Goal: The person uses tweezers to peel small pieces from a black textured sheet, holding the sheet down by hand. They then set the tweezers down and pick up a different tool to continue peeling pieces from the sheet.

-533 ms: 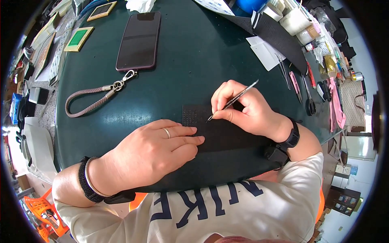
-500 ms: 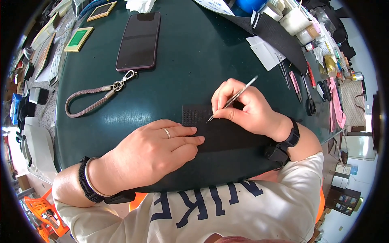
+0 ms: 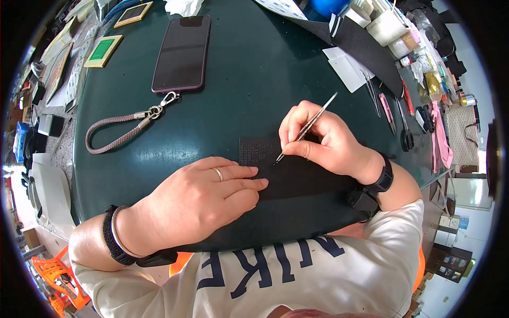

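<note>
The left hand (image 3: 204, 199) lies flat, fingers spread, pinning a black strip (image 3: 289, 172) to the dark green table (image 3: 249, 79), while the right hand (image 3: 323, 140) pinches a thin metal pick (image 3: 306, 127), tip touching the strip, and a phone (image 3: 182, 52) lies beyond.

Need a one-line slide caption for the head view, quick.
Left hand pins black fabric strip on green table; right hand works it with a thin metal pick.

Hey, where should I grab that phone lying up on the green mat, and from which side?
Grip the phone across its two long edges near the middle, coming down from above. It lies flat, screen up, with bare mat on both sides. Stay off the near end, where the strap clips on.
</note>
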The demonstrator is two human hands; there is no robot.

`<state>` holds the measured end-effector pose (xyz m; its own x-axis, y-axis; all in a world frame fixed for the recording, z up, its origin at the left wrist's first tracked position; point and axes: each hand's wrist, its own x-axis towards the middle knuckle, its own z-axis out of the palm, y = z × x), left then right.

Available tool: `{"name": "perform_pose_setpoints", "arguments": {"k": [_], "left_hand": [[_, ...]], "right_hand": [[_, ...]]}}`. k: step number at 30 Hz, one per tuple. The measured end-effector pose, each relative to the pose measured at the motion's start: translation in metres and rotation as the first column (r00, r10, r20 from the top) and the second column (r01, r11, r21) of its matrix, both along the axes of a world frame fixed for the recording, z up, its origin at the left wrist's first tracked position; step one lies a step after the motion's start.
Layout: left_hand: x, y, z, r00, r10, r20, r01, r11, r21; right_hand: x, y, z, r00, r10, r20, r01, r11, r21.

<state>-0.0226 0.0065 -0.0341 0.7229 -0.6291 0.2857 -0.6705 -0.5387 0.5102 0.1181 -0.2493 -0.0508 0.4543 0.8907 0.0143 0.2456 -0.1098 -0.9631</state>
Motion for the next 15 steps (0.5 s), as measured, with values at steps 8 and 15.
{"name": "perform_pose_setpoints", "arguments": {"k": [8,15], "left_hand": [[-0.0005,-0.0006,-0.0016,1.000,0.005,-0.006,-0.005,1.000,-0.008],[0.0003,-0.0001,-0.0006,1.000,-0.003,0.002,0.003,1.000,-0.006]], "right_hand": [[0.0005,0.0003,0.0050,0.996,0.043,0.076,-0.039,0.998,-0.050],[-0.0010,0.0028,0.0039,0.987,0.071,0.143,-0.071,0.997,-0.008]]}}
